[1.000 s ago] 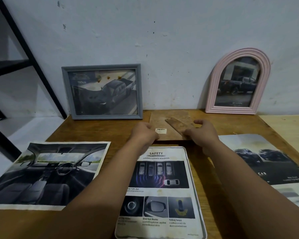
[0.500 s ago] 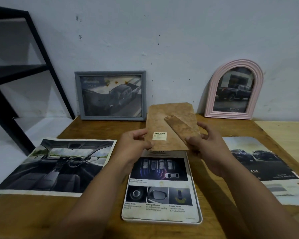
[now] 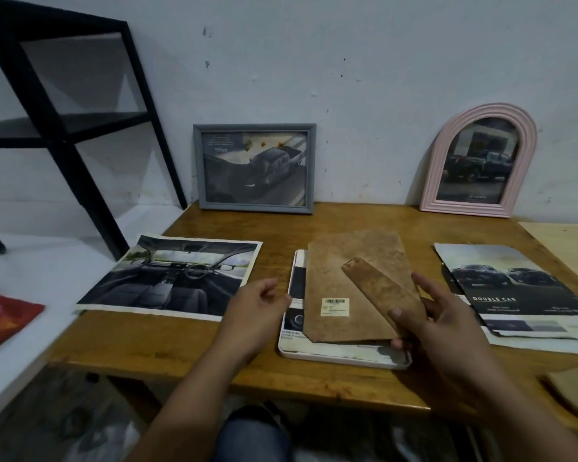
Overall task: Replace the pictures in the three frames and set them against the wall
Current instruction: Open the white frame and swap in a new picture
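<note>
The right hand [image 3: 447, 323] pinches the brown backing [image 3: 354, 288] by its near right edge, over the white frame [image 3: 344, 356]; the left hand [image 3: 256, 306], left of the frame, hangs loose and empty. Square the backing's corners inside the rim before pressing flat. Beyond the frame, grey frame [image 3: 254, 168] and pink frame [image 3: 477, 161] lean on the wall.

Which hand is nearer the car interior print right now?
Left. The left hand hovers at the car interior print's right edge; the right hand is farther right, holding the brown backing board.

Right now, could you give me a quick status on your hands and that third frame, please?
Right hand grips brown backing board, held over white frame. Left hand free, loosely curled. Nothing in the way.
</note>
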